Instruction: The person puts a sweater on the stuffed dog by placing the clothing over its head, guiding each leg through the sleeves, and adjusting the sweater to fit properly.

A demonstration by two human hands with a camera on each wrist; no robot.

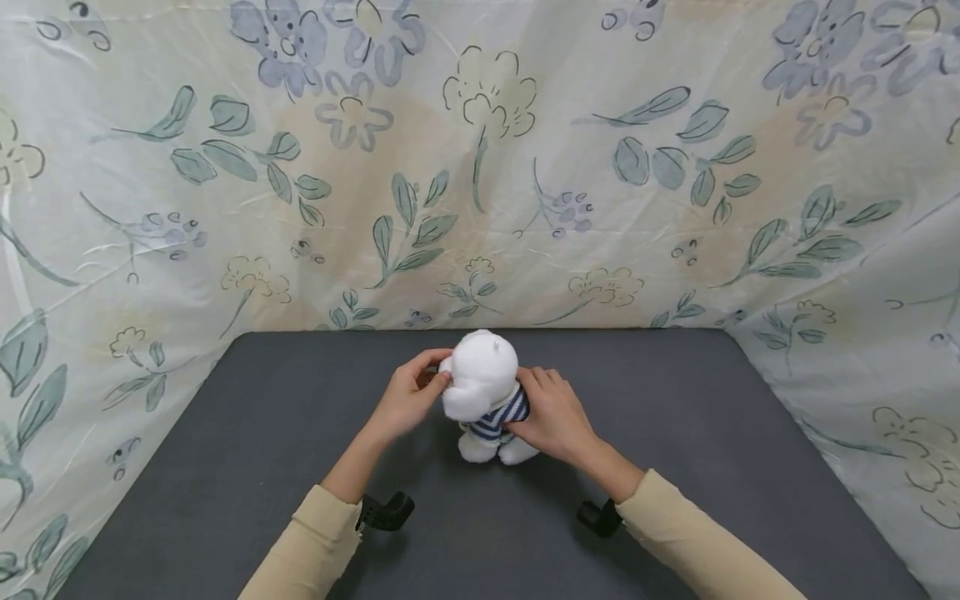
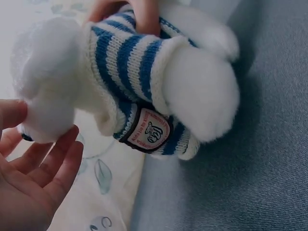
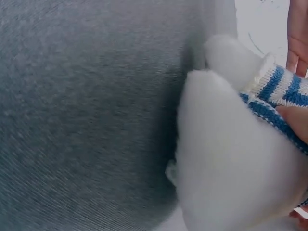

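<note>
A white plush toy [image 1: 480,375] in a blue-and-white striped knit sweater [image 2: 127,60] sits upright on the grey table, its head turned to the left. My left hand [image 1: 408,396] pinches the front of its head, thumb on one side and fingers on the other; a small dark spot shows there in the left wrist view. Around the sweater's side, my right hand [image 1: 555,417] grips the body, and its thumb [image 3: 296,120] presses the sweater's hem in the right wrist view. A patch with a small figure and lettering [image 2: 151,130] is on the sweater. White feet [image 1: 477,447] rest on the tabletop.
The dark grey tabletop [image 1: 262,467] spreads around the toy. Behind it and at both sides hangs a pale floral curtain [image 1: 487,208]. Black wrist mounts [image 1: 387,511] sit by the cuffs of both beige sleeves [image 1: 315,542].
</note>
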